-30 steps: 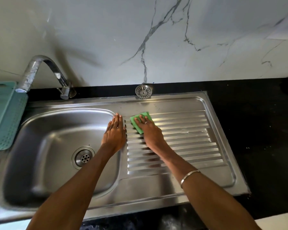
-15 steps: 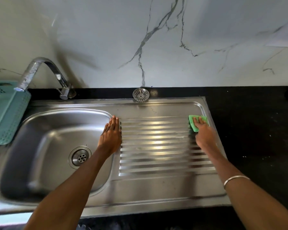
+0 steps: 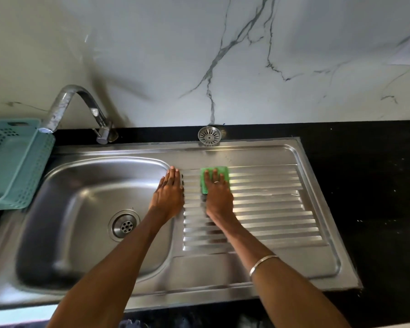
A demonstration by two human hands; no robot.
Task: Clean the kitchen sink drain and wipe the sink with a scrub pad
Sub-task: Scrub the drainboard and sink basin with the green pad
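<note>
Your right hand [image 3: 217, 192] presses the green scrub pad [image 3: 214, 178] flat-fingered onto the ribbed drainboard [image 3: 270, 209] for scrubbing pressure, while your left hand [image 3: 169, 195], flat and empty, braces beside it.

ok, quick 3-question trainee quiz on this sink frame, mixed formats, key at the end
1. True or false: the right hand presses the green scrub pad flat on the ribbed drainboard.
2. Where does the loose round strainer lie? A) in the basin's drain B) on the black counter behind the sink's back rim, near the wall C) in the teal basket
3. Fill in: the left hand rests flat on the steel strip between the basin and the ____.

Key: 1 true; 2 B; 3 drainboard
</note>
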